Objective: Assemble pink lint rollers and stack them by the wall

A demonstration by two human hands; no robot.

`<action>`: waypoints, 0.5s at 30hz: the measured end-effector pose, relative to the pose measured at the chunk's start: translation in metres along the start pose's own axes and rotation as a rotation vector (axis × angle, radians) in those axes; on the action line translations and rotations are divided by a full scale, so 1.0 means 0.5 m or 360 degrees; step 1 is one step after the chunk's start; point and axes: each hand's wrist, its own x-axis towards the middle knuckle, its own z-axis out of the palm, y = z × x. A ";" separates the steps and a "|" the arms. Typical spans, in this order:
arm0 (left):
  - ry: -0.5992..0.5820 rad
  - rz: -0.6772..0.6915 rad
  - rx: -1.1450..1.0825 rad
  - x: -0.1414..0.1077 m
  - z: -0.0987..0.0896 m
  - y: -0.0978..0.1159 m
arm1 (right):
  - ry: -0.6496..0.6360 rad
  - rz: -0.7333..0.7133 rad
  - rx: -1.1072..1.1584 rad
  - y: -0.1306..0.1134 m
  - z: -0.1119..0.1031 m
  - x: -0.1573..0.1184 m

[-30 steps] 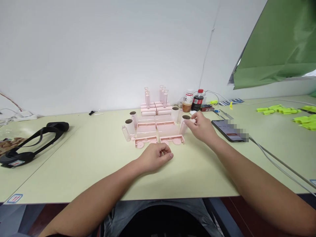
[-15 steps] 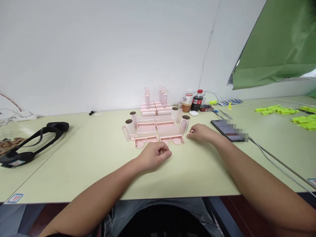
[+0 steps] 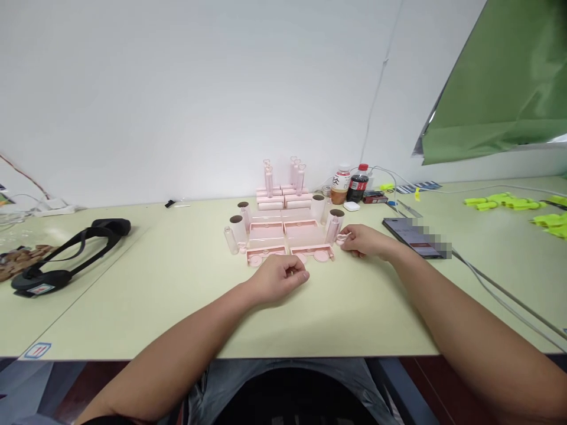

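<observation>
My left hand (image 3: 281, 279) rests on the table in front of the pink trays, fingers curled together; whether anything is inside them is hidden. My right hand (image 3: 364, 241) has its fingertips pinched on a small pink ring-shaped piece (image 3: 342, 238), beside a clear pink tube (image 3: 332, 229) at the right of the group. Pink trays with round discs lie in front, one of them the right tray (image 3: 312, 254). At the left stand another clear tube (image 3: 230, 241) and a pale cardboard-like cylinder (image 3: 238, 226). Several clear tubes with heart-shaped tops (image 3: 300, 180) stand at the back.
A phone (image 3: 416, 239) and cables lie right of my right hand. Two drink bottles (image 3: 340, 184) stand behind, near the wall. A black headset-like strap (image 3: 71, 260) is at the left, and yellow-green pieces (image 3: 505, 202) lie far right.
The view has shifted slightly. The pink ring-shaped piece shows more clearly at my right fingertips, and the fingers have changed position. My left hand has hardly moved.
</observation>
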 end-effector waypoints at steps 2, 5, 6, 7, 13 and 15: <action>0.0036 0.0024 0.0011 0.001 -0.003 -0.001 | -0.0013 0.0017 0.0106 0.003 -0.003 0.000; 0.0086 0.0046 0.0034 0.002 -0.006 -0.004 | -0.0023 0.0010 0.0183 0.005 -0.005 0.001; 0.0104 0.0060 0.0050 0.003 -0.006 -0.006 | -0.0019 0.0009 0.0192 0.005 -0.005 0.001; 0.0127 0.0074 0.0069 0.003 -0.005 -0.008 | -0.0012 0.0007 0.0195 0.004 -0.004 0.001; 0.0312 0.0234 0.0098 -0.001 -0.017 -0.012 | -0.0033 -0.0036 0.0223 -0.004 0.001 -0.004; 0.0548 0.0409 0.0144 -0.004 -0.039 -0.008 | -0.0050 -0.0058 0.0245 -0.005 0.000 -0.008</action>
